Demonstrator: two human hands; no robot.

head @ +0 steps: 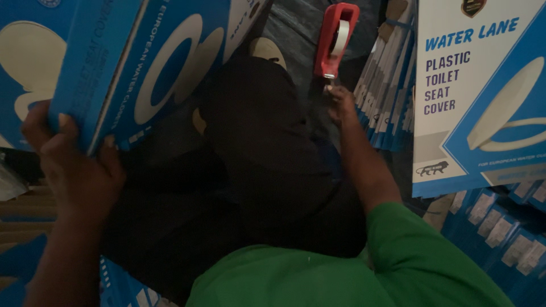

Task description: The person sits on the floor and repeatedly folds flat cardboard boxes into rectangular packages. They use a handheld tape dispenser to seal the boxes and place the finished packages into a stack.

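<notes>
Seen from the head camera, the left hand (74,165) clenches the corner of a flat blue-and-white cardboard box (133,62) raised at upper left, while the right hand (340,103) grips the handle of a red plastic tape dispenser (335,37) held upright ahead. It looks like box sealing in hand; bringing dispenser to box would come next, I'd judge. A white-and-blue printed box (478,96) stands at right, beside a row of stacked blue flat boxes (387,96).

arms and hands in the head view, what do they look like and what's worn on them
Both hands are bare: no gloves, rings or watch show on the left hand or the right hand. Both forearms are bare too. A green sleeve covers the right upper arm, ending near the elbow. The dim light hides finer detail.
</notes>
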